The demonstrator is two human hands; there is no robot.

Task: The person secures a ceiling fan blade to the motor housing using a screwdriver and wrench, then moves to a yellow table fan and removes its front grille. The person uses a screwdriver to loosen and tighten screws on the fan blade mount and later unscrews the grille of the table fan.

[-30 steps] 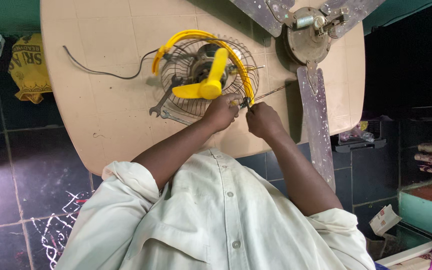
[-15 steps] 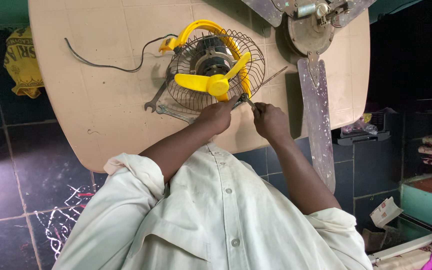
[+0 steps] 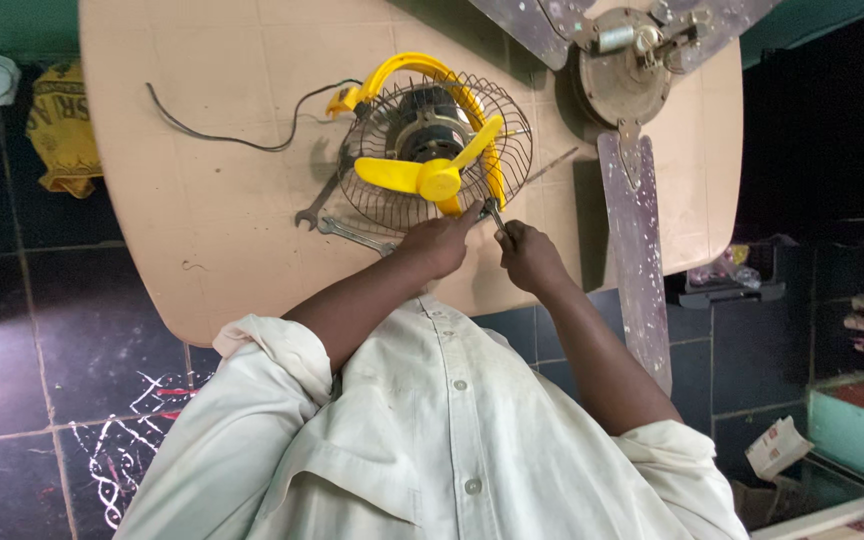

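While both hands work at the near rim of the small fan (image 3: pixel 432 150), the slip is the first thing to worry about. It lies on its back on the table (image 3: pixel 202 200), wire guard (image 3: pixel 512 150) up, yellow blades (image 3: pixel 427 175) exposed above the dark motor. The left hand (image 3: pixel 439 245) rests against the guard's lower edge, fingers curled onto the wire; whether its grip actually pinches the wire or only steadies it I cannot tell. The right hand (image 3: pixel 527 255) is closed round a thin metal tool (image 3: pixel 493 215), probably pliers or a driver, whose tip meets the guard just beside the left fingertips.

Because the tip and those fingers sit so close, a tool that jumps off the wire could jab the left hand. The fan seems held only by that hand, so a hard push might slide or tip it towards the black cord (image 3: pixel 232 135) trailing off to the left. Thin guard wires could bend if levered. A blade, being near the working point, might be nicked.

Two spanners (image 3: pixel 337 215) lie touching the guard's left side and could be knocked along the table. A large ceiling fan (image 3: pixel 632 90) lies near on the right, one blade reaching past the table edge; an elbow catching it could shift it
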